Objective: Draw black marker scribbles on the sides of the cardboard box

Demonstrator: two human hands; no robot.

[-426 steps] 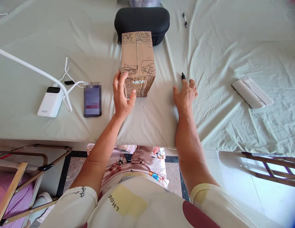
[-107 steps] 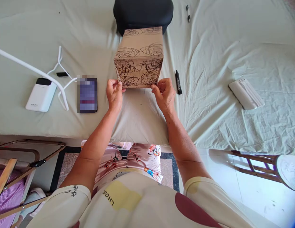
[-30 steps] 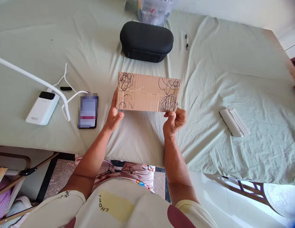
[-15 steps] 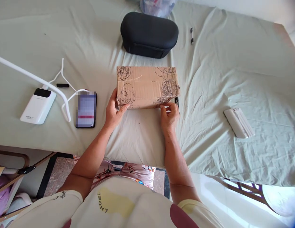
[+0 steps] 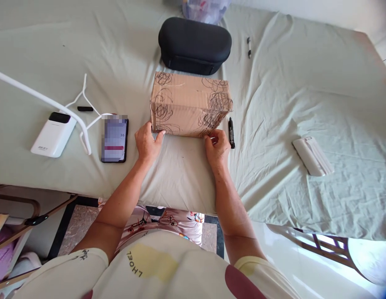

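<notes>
A brown cardboard box (image 5: 186,112) with black scribbles near its corners is in the middle of the cloth-covered table. My left hand (image 5: 148,143) grips its lower left corner, thumb at the front and fingers hidden behind the side. At the lower right corner, my right hand (image 5: 218,147) pinches the bottom edge with bent fingers. The box leans, so its front face shows. Just right of my right hand lies a black marker (image 5: 231,133).
Behind the box sits a black zip case (image 5: 194,45), with a plastic tub (image 5: 206,10) beyond. On the left are a phone (image 5: 114,139), a white power bank (image 5: 54,135) and a white cable arm (image 5: 40,99). A pen (image 5: 249,47) and a pale packet (image 5: 313,156) lie right.
The box has tipped back and shifted slightly away, showing more of its front face. Both hands moved with it, and the marker beside my right hand has come into fuller view.
</notes>
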